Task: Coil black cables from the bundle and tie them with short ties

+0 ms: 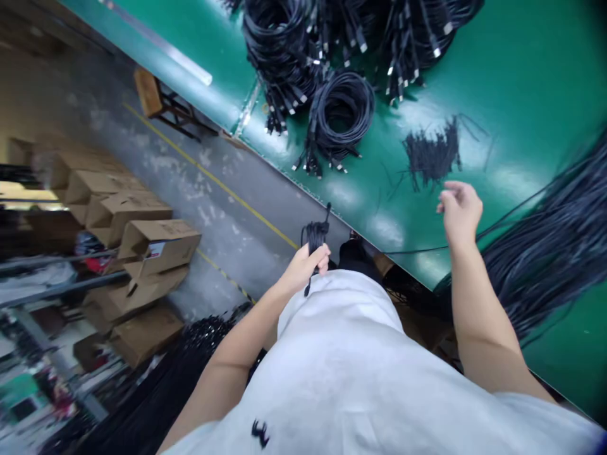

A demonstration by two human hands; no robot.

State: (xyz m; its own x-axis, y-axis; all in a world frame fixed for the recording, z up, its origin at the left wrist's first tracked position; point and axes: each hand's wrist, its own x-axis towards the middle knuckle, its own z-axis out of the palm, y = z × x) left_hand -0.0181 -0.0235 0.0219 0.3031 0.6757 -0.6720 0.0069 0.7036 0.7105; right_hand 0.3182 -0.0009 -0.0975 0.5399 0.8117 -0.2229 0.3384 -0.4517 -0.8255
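Observation:
My left hand [306,264] is closed around a small coiled bundle of black cable [315,235], held off the table's edge above my white shirt. My right hand [459,212] hovers over the green table [521,82] with fingers loosely curled and nothing visible in them. It is nearest a small heap of short black ties [432,155]. A thin black cable [502,224] runs across the table just below that hand.
Coiled black cables with silver plugs [341,117] lie piled at the table's far side. A thick mass of loose black cables [559,246] hangs over the right edge. Cardboard boxes [142,243] stack on the floor at left, near a wooden stool [156,98].

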